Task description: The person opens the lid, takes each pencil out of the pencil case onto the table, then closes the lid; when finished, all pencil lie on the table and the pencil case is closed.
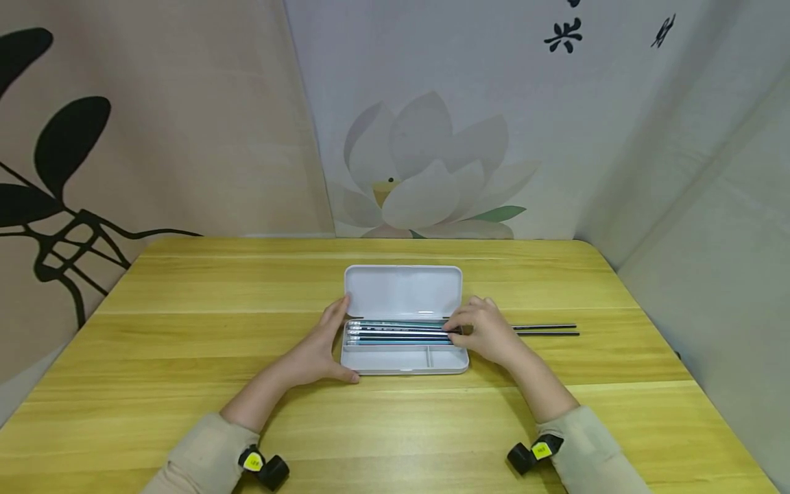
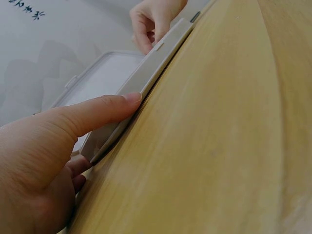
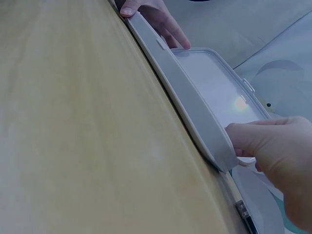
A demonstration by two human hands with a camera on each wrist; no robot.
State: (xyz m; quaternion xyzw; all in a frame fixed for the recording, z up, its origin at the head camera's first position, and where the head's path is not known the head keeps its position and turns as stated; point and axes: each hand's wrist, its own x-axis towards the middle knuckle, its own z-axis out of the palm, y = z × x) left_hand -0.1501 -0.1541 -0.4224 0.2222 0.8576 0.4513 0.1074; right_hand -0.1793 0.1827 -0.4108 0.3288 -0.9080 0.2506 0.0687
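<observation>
A white pencil case (image 1: 404,360) lies on the table with its lid (image 1: 403,291) raised at the back. Several pencils (image 1: 398,333), teal, dark and silvery, lie side by side in its long compartment. My left hand (image 1: 317,350) grips the case's left end, thumb at the front edge and fingers toward the hinge. At the right end, my right hand (image 1: 484,331) reaches over the rim and pinches at the pencils with thumb and fingers. The case wall hides those fingertips in the right wrist view.
Two dark pencils (image 1: 548,334) lie on the wooden table (image 1: 395,432) to the right of the case, partly behind the right hand. Smaller compartments (image 1: 447,356) line the front of the case. A printed curtain (image 1: 247,123) hangs behind the table.
</observation>
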